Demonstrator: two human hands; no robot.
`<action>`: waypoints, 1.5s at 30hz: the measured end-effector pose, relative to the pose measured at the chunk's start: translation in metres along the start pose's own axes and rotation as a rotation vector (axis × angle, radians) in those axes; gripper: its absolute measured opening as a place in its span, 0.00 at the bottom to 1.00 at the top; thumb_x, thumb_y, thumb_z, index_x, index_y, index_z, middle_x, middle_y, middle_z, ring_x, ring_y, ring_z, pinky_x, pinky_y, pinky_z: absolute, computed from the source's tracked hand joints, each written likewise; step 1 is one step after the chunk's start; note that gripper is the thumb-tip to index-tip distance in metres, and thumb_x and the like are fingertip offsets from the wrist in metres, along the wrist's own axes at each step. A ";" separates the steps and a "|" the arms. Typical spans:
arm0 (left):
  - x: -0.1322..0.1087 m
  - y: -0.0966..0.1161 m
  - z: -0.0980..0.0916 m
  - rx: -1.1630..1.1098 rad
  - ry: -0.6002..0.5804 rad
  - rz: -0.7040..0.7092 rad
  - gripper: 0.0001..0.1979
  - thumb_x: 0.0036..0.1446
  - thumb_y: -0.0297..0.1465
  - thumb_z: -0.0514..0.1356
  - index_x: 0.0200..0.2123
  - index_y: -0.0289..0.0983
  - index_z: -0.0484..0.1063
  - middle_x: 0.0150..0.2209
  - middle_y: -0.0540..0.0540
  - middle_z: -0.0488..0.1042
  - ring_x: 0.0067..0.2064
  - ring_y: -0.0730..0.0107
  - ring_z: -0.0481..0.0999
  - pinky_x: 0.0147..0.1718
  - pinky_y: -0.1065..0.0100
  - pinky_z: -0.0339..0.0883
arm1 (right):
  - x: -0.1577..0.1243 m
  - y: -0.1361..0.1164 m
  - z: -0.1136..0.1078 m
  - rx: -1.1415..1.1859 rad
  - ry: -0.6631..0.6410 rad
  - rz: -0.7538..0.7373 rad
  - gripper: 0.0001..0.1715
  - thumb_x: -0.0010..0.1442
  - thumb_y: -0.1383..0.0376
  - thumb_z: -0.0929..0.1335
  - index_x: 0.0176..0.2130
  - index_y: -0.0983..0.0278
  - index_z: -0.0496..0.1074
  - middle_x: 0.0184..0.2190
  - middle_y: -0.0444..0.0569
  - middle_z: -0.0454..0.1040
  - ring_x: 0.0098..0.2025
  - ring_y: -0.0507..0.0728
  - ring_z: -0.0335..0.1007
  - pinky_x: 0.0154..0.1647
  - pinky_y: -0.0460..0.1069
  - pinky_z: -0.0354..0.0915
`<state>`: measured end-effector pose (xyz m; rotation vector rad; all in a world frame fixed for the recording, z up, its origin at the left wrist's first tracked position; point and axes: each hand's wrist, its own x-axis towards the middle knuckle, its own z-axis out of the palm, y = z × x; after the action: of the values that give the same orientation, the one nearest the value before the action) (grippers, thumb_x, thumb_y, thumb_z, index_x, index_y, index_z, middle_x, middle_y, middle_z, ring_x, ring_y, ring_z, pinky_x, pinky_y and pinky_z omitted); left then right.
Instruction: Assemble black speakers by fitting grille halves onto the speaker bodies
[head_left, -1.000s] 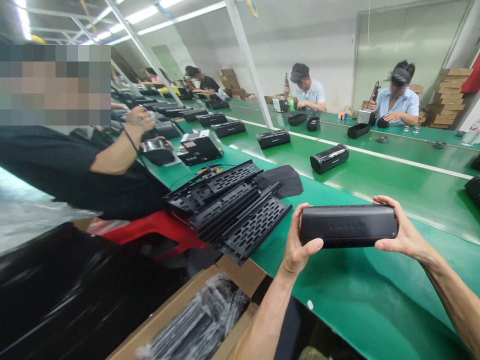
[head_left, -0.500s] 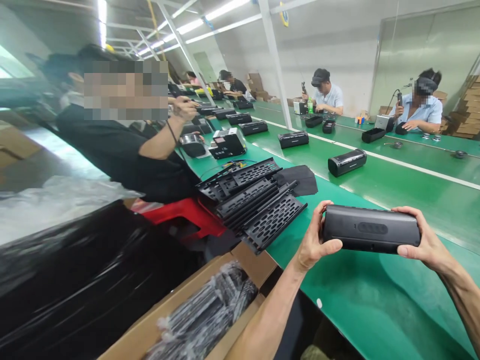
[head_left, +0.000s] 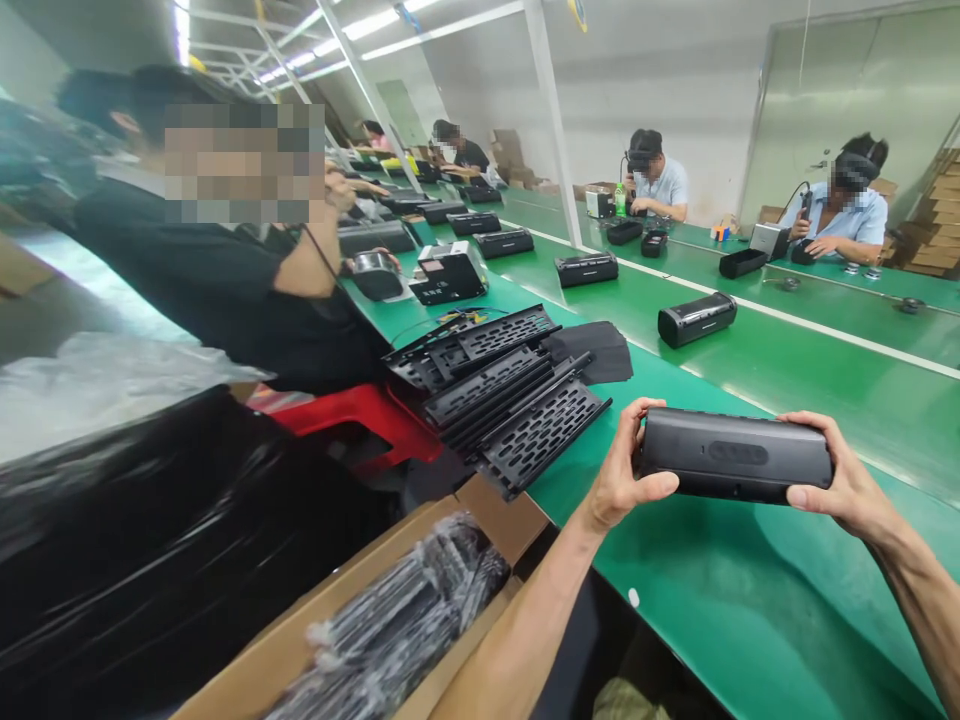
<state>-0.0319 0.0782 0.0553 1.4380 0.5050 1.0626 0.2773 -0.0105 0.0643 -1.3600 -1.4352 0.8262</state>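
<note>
A black speaker housing [head_left: 739,455] is held to the right of the perforated black panels [head_left: 541,438], its ends clamped in the fingers of the left hand [head_left: 628,470] and right hand [head_left: 838,482]; dark sheets [head_left: 600,352] are laid beside the panels.

The case [head_left: 739,450] looks like smooth, satiny plastic. The worktop [head_left: 731,575] is glossy. The box [head_left: 501,518] is matt cardboard.

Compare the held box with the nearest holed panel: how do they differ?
Left hand and right hand hold the box; the panel lies in a pile. The box is thick, the panel flatter. The panel has many holes; the box's facing side looks closed. Both are black.
</note>
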 end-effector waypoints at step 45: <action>0.036 -0.047 -0.007 0.558 -0.055 0.114 0.05 0.67 0.32 0.48 0.42 0.42 0.63 0.56 0.36 0.72 0.61 0.50 0.72 0.66 0.43 0.61 | 0.014 -0.027 0.044 -0.943 0.001 -0.036 0.26 0.73 0.54 0.61 0.63 0.59 0.72 0.60 0.59 0.75 0.64 0.76 0.67 0.64 0.69 0.64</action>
<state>-0.0074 0.1204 0.0213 1.9990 0.7231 1.0105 0.2284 0.0051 0.0786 -1.9889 -1.9414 0.0722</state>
